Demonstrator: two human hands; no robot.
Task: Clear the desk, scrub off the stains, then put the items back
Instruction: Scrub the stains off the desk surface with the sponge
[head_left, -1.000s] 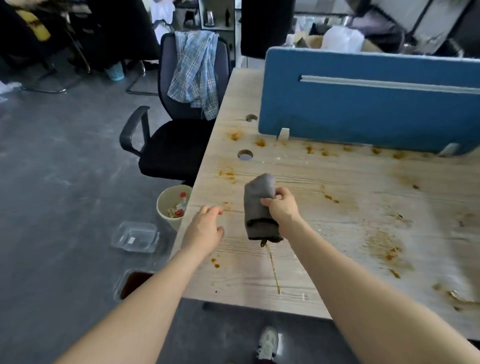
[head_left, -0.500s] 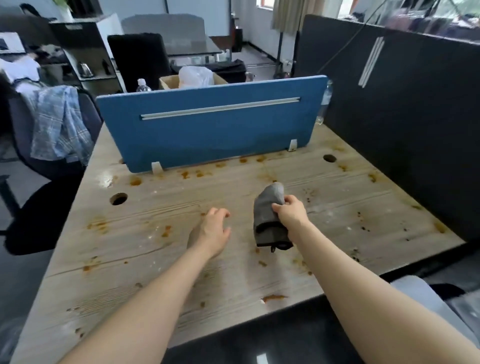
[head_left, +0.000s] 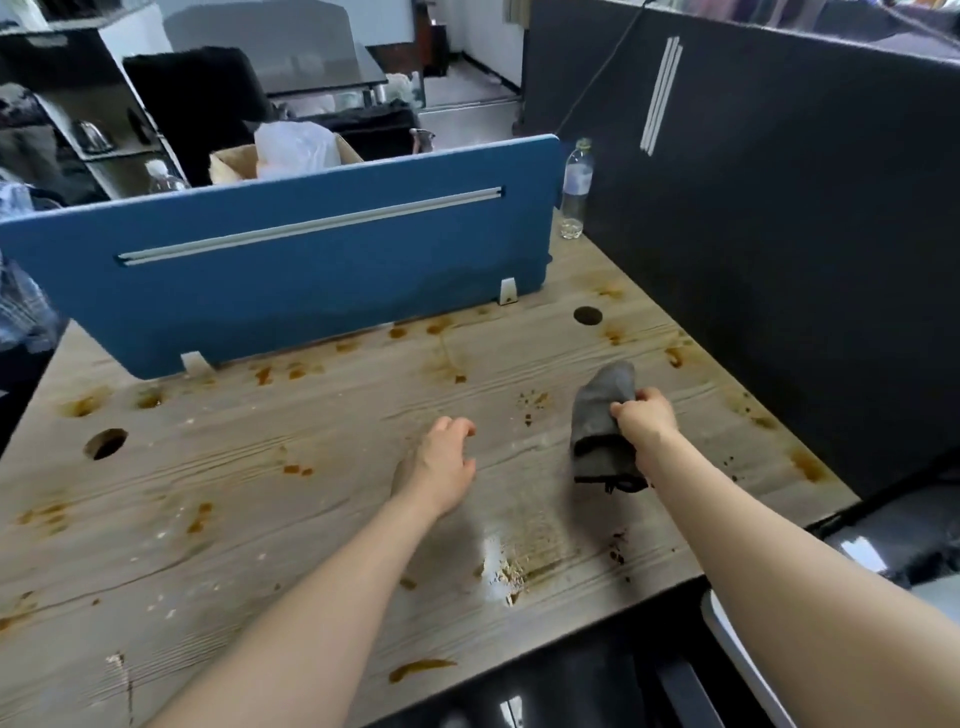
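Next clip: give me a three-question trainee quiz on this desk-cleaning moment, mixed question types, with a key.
1. True or false: the right hand grips the grey cloth.
2. Multiple choice: the left hand is A) holding a spray bottle, B) empty, fingers loosely spread over the desk, C) gripping the blue divider.
3. Fill in: the clear plastic bottle stands at the divider's ____ end.

Key
1. True.
2. B.
3. Right, next to the dark partition.
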